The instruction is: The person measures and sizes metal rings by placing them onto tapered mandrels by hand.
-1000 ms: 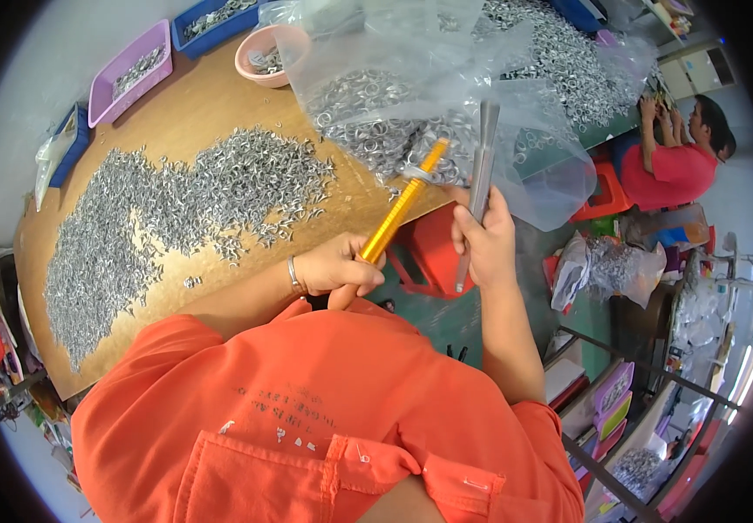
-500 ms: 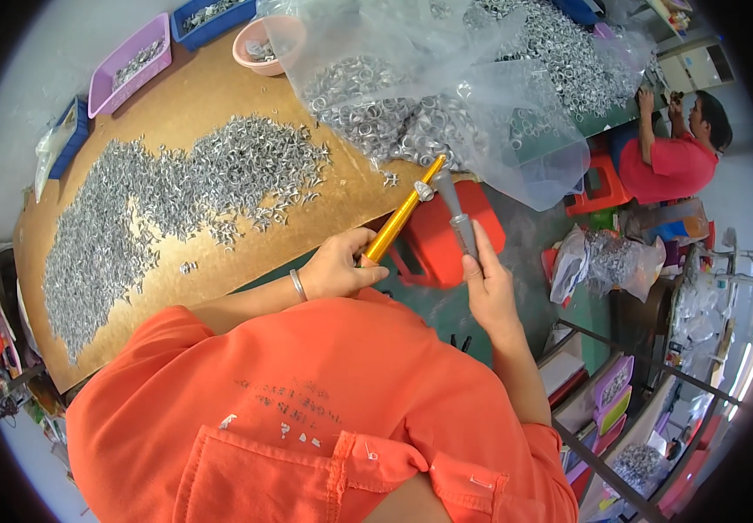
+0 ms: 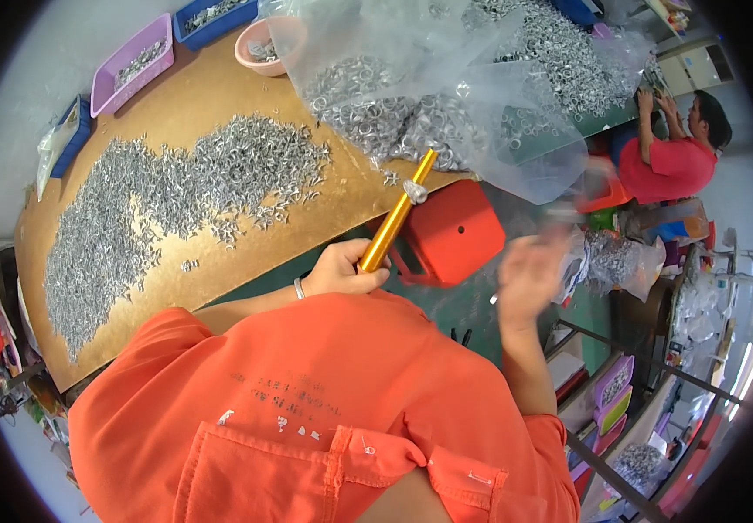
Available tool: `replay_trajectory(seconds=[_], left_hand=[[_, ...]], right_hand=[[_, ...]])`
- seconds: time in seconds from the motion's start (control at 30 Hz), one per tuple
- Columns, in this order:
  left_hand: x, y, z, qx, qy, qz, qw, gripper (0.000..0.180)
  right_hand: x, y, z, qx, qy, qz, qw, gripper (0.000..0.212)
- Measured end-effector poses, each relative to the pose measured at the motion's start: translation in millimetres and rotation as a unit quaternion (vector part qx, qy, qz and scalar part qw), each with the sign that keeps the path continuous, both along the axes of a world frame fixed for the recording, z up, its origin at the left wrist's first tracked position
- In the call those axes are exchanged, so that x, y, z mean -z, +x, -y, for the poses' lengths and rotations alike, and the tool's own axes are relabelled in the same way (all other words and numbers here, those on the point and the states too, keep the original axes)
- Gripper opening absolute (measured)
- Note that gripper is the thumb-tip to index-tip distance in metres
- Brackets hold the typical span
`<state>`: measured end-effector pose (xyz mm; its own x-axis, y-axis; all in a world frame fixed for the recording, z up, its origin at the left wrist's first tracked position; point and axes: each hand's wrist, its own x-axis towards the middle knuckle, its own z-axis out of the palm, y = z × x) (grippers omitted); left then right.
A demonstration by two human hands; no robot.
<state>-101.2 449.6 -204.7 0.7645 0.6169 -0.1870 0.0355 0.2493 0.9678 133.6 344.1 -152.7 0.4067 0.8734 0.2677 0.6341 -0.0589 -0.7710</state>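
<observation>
My left hand (image 3: 347, 268) is closed around the lower end of a gold, tapered ring mandrel (image 3: 385, 235), which slants up and away. A silver ring (image 3: 415, 192) sits around the mandrel near its narrow tip. Off to the right, clear of the mandrel, my right hand (image 3: 531, 277) is raised and smeared by motion. It grips a grey hammer-like tool (image 3: 558, 216), whose blurred head shows above the fist. A wide heap of small silver rings (image 3: 180, 187) covers much of the brown tabletop (image 3: 228, 261) to the left.
A clear plastic bag (image 3: 516, 105) with many rings lies beyond my hands. A red stool (image 3: 455, 231) stands below the mandrel. A pink bowl (image 3: 270, 61), purple tray (image 3: 132, 65) and blue trays line the far edge. At right, a person in red (image 3: 668, 161) sits working.
My right hand has swung up and to the right with the grey tool, away from the ring. The mandrel has shifted slightly left and stands a little steeper.
</observation>
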Motion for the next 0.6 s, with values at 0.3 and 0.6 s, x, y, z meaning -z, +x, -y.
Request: replay_trajectory(seconds=[0.3,0.6], left_hand=[[-12,-3,-5,-0.06,-0.09,-0.094,0.99,0.012],[-25,-17,-21,-0.183,-0.193,-0.106,0.958,0.01]], right_hand=[[24,-16,-15,0.032,0.119,-0.267,0.956,0.047],[49,6,14,0.071,-0.146,-0.34,0.927,0.044]])
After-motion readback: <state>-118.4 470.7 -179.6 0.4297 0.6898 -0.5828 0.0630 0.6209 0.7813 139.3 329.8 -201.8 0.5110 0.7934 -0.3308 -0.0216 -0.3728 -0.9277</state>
